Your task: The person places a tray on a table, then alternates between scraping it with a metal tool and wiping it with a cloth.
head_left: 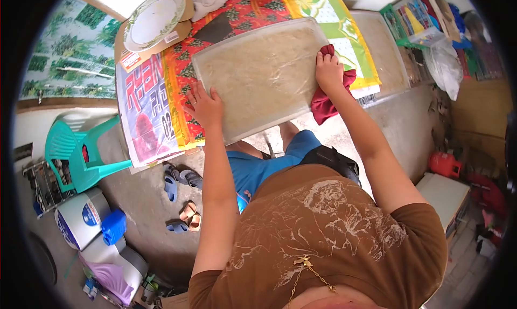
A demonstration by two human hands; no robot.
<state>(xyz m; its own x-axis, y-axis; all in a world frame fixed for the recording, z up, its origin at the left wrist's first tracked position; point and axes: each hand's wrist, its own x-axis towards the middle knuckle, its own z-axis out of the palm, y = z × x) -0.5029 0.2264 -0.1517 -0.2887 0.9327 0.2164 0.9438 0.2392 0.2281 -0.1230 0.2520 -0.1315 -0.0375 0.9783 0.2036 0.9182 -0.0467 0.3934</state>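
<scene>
A large, translucent rectangular plastic piece (258,72), a lid or shallow tray, lies at the near edge of the table and juts out over my lap. My left hand (205,108) rests at its left edge, fingers spread and stretched out. At the opposite edge, my right hand (329,73) is closed on a dark red cloth (324,108), which bunches above the fingers and hangs down beside the plastic. Part of the cloth is hidden under that hand.
A patterned tablecloth (258,10) covers the table. Plates (156,21) on cardboard stand at the back left, near a white cloth (212,1). A green plastic chair (89,153) is at left; slippers (189,212) lie on the floor. Crates (412,21) stand at right.
</scene>
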